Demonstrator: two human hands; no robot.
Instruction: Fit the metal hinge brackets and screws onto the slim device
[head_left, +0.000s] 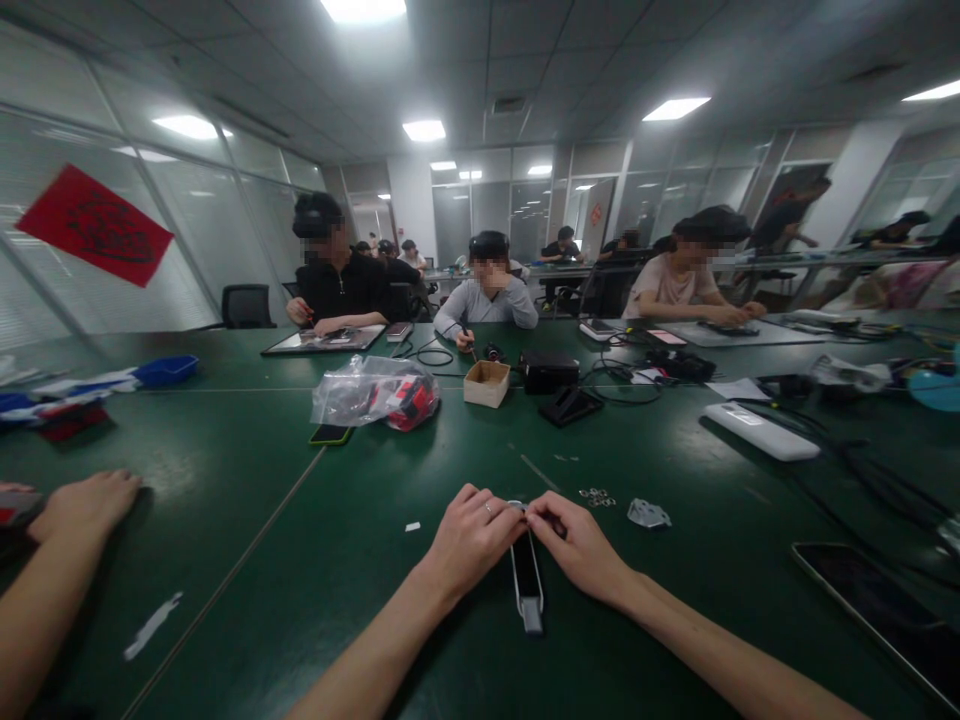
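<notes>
A narrow, elongated device (528, 572) with a black face, silver rim and light grey near end lies on the green table (300, 600). Over its far end, my left hand (474, 530), wearing a ring, and my right hand (577, 545) meet with fingers pinched together. Whatever is between the fingertips is too small and covered to make out. Just right of my right hand are several small metal pieces (598, 497) and a crumpled clear-grey wrapper (649, 514). A small white scrap (412, 526) lies left of my left hand.
Another person's hand (94, 505) rests at the left. A phone (877, 610) and white power bank (760, 431) lie right, among cables. Ahead stand a plastic bag (349, 390) with red-and-black contents, a small open box (487, 390) and a black box (550, 371). People sit opposite.
</notes>
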